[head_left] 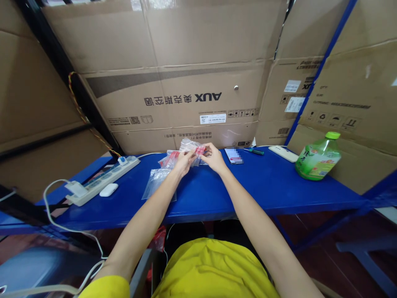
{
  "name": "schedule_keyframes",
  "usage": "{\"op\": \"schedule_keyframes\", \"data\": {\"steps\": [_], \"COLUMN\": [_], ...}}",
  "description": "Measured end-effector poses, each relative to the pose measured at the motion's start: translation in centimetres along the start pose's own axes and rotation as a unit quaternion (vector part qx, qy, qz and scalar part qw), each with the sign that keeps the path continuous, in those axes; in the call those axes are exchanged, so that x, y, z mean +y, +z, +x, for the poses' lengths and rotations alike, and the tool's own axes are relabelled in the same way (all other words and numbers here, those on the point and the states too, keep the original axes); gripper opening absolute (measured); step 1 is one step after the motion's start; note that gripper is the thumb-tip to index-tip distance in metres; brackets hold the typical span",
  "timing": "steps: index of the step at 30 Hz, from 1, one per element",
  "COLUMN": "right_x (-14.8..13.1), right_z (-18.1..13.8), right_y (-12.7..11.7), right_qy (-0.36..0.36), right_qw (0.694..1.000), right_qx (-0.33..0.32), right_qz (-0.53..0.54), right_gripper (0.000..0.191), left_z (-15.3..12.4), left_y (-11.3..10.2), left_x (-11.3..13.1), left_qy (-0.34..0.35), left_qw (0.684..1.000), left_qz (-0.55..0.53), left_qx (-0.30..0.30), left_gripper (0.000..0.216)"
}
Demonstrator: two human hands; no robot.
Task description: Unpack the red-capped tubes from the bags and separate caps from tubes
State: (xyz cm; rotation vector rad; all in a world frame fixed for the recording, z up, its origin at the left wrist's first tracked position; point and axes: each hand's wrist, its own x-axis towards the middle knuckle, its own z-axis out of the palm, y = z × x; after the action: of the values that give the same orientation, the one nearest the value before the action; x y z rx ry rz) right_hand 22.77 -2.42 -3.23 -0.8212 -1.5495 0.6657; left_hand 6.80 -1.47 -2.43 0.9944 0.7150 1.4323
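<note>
Between my two hands, above the far half of the blue table (211,194), is a clear plastic bag (188,145) with red on it. My left hand (184,163) pinches its near left side. The fingers of my right hand (214,157) close on its right side, by the red part. Just left of my left hand lies another clear bag with red (169,159). Nearer to me, a flat clear zip bag (155,182) rests partly under my left forearm. Small details inside the bags cannot be made out.
A white power strip (105,180) with plugs and a white earphone case (108,190) lie at left. Rightward are a card (233,156), a screwdriver (256,152), a white phone (283,154) and a green bottle (319,159). Cardboard (186,82) walls the back.
</note>
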Motion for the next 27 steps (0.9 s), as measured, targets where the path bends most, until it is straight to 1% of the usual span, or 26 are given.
{"op": "schedule_keyframes", "data": {"steps": [3, 6, 9, 12, 15, 18, 22, 25, 27], "right_x": [-0.12, -0.02, 0.24, 0.38, 0.19, -0.03, 0.15, 0.46, 0.59], "right_z": [-0.04, 0.02, 0.13, 0.18, 0.09, -0.10, -0.36, -0.40, -0.32], "right_y": [0.01, 0.07, 0.05, -0.08, -0.26, -0.38, -0.33, -0.25, -0.23], "right_qy": [0.000, 0.004, 0.022, 0.035, 0.031, 0.026, 0.026, 0.021, 0.017], "right_qw": [1.000, 0.999, 1.000, 0.999, 0.999, 0.997, 0.997, 0.996, 0.996], "right_qx": [0.001, 0.012, 0.011, 0.008, 0.009, 0.004, -0.020, -0.026, -0.022], "right_qz": [-0.014, -0.030, -0.015, 0.001, -0.035, -0.073, -0.073, -0.084, -0.086], "right_gripper": [0.041, 0.039, 0.036, 0.034, 0.032, 0.034, 0.038, 0.040, 0.037], "left_z": [0.04, 0.01, -0.03, -0.03, 0.00, 0.01, -0.15, -0.34, -0.37], "left_y": [-0.10, -0.08, 0.00, 0.03, 0.01, -0.01, 0.14, 0.29, 0.31], "left_x": [0.05, 0.14, 0.26, 0.34, 0.25, 0.05, -0.13, -0.10, -0.02], "left_qy": [-0.023, -0.027, -0.006, 0.026, 0.048, 0.027, 0.008, 0.019, 0.039], "left_qw": [0.999, 0.999, 1.000, 0.999, 0.997, 0.999, 1.000, 0.999, 0.998], "left_qz": [0.009, 0.019, 0.007, 0.008, 0.034, 0.025, 0.011, 0.029, 0.047], "left_qx": [-0.020, -0.025, -0.010, 0.025, 0.044, 0.037, 0.017, -0.001, 0.001], "left_gripper": [0.034, 0.034, 0.037, 0.039, 0.040, 0.040, 0.039, 0.041, 0.043]}}
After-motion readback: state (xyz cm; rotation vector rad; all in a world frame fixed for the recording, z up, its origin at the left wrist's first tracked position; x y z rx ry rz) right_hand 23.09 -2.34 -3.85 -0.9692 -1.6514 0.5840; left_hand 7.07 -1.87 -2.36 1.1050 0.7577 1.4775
